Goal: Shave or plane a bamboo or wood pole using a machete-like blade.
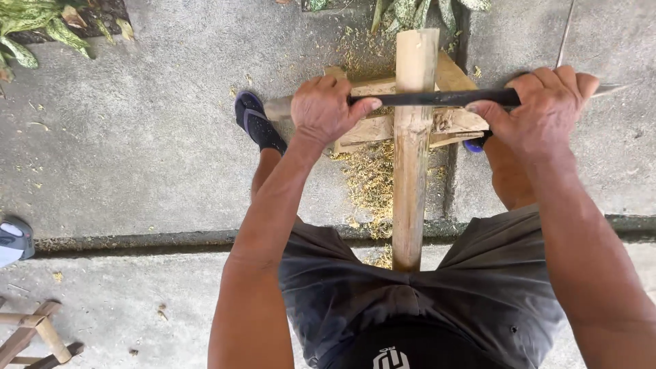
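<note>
Head view: hands grip flat blade (437, 98) (dark) across bamboo (412, 143).

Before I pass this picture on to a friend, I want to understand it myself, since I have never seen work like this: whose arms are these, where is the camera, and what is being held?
The camera sits on the person's head and looks straight down, so you see their own two bare arms, dark shorts and feet. The left hand grips the pale wooden handle of a long dark blade; the right hand grips the blade's far end, near its tip. The blade lies crosswise over a bamboo pole, which runs away from the person's lap and rests on a small wooden block. Pale shavings lie scattered on the concrete ground beneath. A foot in a dark sandal stands left of the block. Green plants edge the top of the picture.
</note>
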